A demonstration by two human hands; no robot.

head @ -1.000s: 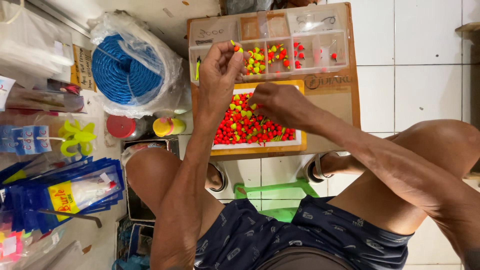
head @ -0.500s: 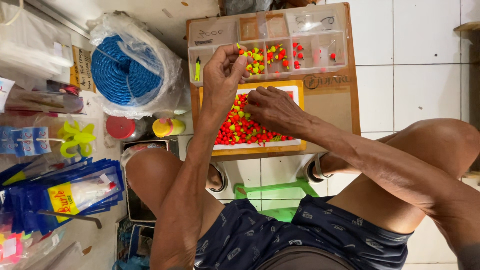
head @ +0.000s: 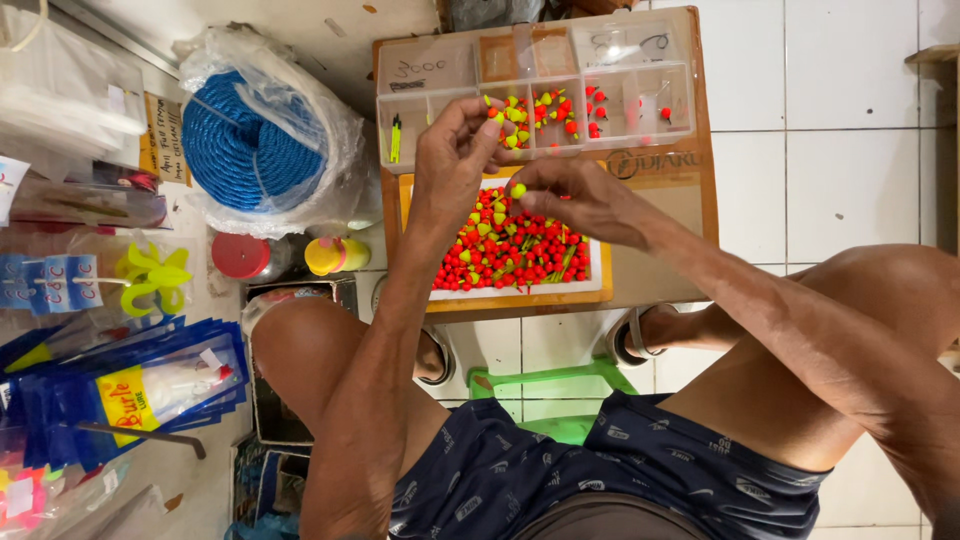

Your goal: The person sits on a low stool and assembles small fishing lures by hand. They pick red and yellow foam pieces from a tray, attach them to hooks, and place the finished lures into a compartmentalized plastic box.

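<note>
Over tray [head: 590, 290], both hands busy. Right hand [head: 575, 200] pinching one float [head: 518, 190], yellow-green; left hand [head: 455, 160] at 9 o'clock of it, fingertips closed, can't tell on what. Sorting barely dented I'd say: few floats in organizer [head: 430, 70] at 12, big red pile [head: 510, 250] left in tray. Wooden board [head: 660, 270] on white tile floor [head: 830, 130]. Blue rope coil [head: 240, 150] at 9, packaged stock beyond.
</note>
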